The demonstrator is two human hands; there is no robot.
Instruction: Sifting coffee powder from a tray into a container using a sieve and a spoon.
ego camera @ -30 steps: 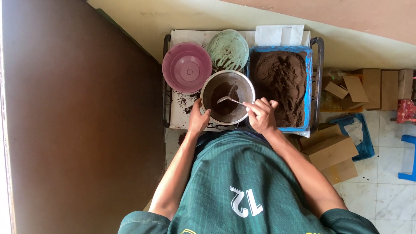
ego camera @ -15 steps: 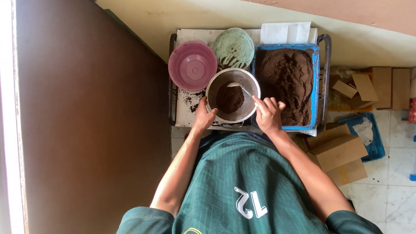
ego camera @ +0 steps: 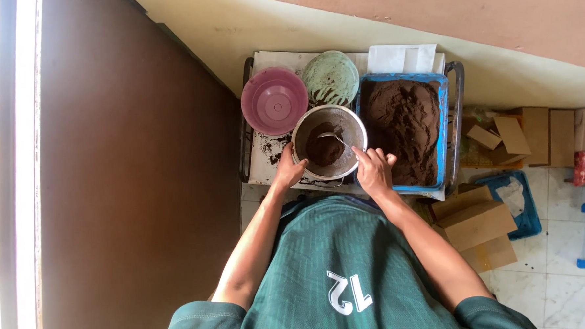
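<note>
A rectangular blue tray (ego camera: 442, 105) of crumbly dark soil sits right of a round steel bowl (ego camera: 304, 128) holding a smaller soil mound. The left hand (ego camera: 289, 173) grips the bowl's near rim; the right hand (ego camera: 373, 170) pinches a metal spoon (ego camera: 334, 138), tip in the soil.

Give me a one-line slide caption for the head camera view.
Right hand spoons dark soil in a metal bowl, left hand steadying its rim.
</note>
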